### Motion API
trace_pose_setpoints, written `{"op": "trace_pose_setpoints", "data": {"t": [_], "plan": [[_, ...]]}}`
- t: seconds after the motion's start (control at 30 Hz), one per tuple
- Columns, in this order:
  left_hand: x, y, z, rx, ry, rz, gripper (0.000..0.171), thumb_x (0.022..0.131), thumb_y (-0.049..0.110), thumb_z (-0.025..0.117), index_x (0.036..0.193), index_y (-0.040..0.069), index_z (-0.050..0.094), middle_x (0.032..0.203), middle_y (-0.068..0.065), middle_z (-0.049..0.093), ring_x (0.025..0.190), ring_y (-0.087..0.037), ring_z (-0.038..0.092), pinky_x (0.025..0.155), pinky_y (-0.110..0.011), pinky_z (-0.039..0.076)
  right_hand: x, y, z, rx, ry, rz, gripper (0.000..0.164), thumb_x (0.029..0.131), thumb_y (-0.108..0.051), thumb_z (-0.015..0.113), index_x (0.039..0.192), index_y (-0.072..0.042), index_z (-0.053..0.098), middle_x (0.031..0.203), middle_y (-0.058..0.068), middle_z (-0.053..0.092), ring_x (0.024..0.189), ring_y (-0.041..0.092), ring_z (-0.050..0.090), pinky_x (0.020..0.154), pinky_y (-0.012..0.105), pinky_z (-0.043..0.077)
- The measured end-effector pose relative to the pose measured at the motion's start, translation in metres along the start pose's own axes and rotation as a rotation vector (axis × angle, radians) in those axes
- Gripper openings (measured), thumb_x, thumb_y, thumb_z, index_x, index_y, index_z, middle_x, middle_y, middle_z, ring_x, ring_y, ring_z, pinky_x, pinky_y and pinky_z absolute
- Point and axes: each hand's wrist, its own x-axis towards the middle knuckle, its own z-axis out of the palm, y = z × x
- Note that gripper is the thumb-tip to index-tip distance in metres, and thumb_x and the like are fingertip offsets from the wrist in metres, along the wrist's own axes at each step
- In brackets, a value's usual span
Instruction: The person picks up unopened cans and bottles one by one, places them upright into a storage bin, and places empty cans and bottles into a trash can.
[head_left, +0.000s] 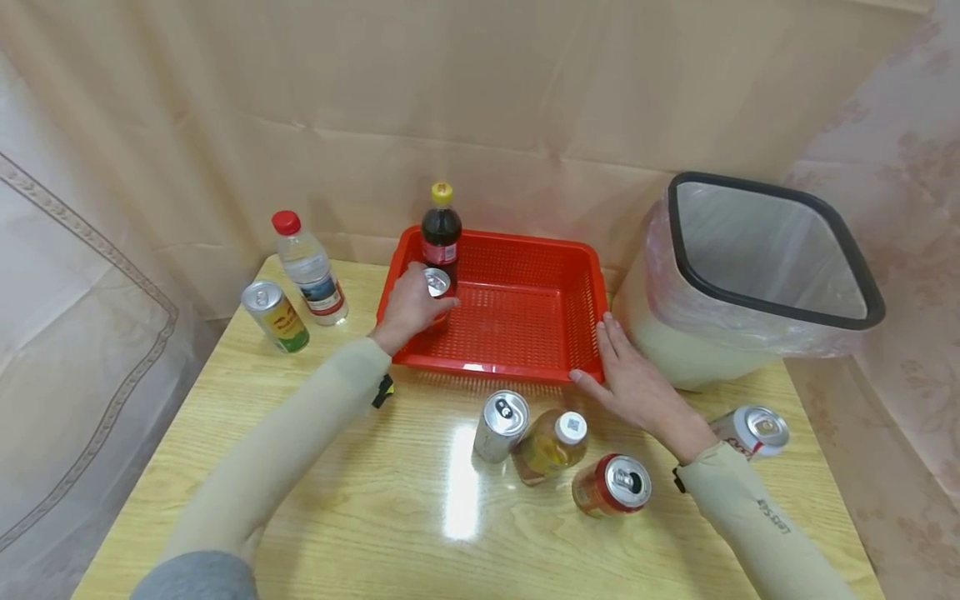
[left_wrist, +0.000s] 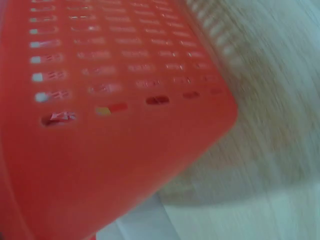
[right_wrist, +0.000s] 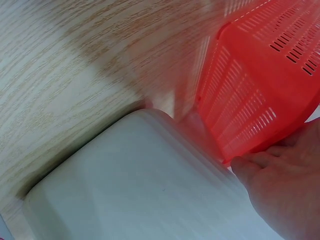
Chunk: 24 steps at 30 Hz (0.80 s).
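Note:
The red plastic basket [head_left: 517, 369] stands at the back of the table; its slotted side fills much of the left wrist view. Over its left end, my left hand [head_left: 411, 307] grips a drink can [head_left: 437, 282] with a silver top and some red on its side. A cola bottle [head_left: 441, 229] with a yellow cap stands upright in the basket, just behind that can. My right hand [head_left: 637, 385] rests against the basket's right front corner, fingers straight and thumb apart. In the right wrist view, the fingers [right_wrist: 250, 165] touch the basket's outer side.
To the right is a lined trash bin [head_left: 675, 333]. A silver can [head_left: 501, 427], a bottle of amber drink [head_left: 551, 450] and a red can [head_left: 611, 485] stand in front; a white can [head_left: 752, 432] is at right. A water bottle [head_left: 313, 275] and a yellow-green can [head_left: 276, 317] stand left.

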Motion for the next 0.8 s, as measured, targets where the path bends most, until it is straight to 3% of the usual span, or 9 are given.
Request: {"op": "trace_pose_setpoints", "data": {"t": [0.37,0.63,0.8], "plan": [[-0.001,0.0,-0.003,0.056,-0.018,0.024,0.087,0.086,0.03,0.086,0.148,0.002,0.031,0.142,-0.019,0.047,0.126,-0.034,0.051,0.113,-0.051,0.044,0.0,-0.001,-0.001,-0.005,-0.004,0.002,0.099,0.103,-0.06,0.051,0.16,0.011,0.013,0.169,0.028,0.003,0.156,0.043,0.01,0.123,0.057,0.023],[-0.017,0.0,-0.015,-0.061,0.048,0.174,0.081,0.087,0.03,0.083,0.148,0.003,0.037,0.14,-0.017,0.052,0.124,-0.032,0.054,0.11,-0.053,0.046,0.0,-0.001,-0.001,0.001,-0.007,0.004,0.099,0.103,-0.06,0.05,0.16,0.011,0.012,0.169,0.028,0.003,0.156,0.043,0.01,0.123,0.057,0.023],[-0.033,-0.001,-0.023,-0.052,0.1,0.248,0.08,0.091,0.032,0.076,0.152,0.002,0.036,0.146,-0.019,0.05,0.126,-0.034,0.054,0.11,-0.055,0.046,0.001,-0.001,0.0,0.001,-0.005,0.006,0.098,0.103,-0.06,0.05,0.16,0.011,0.013,0.17,0.028,0.003,0.156,0.043,0.01,0.123,0.057,0.023]]}}
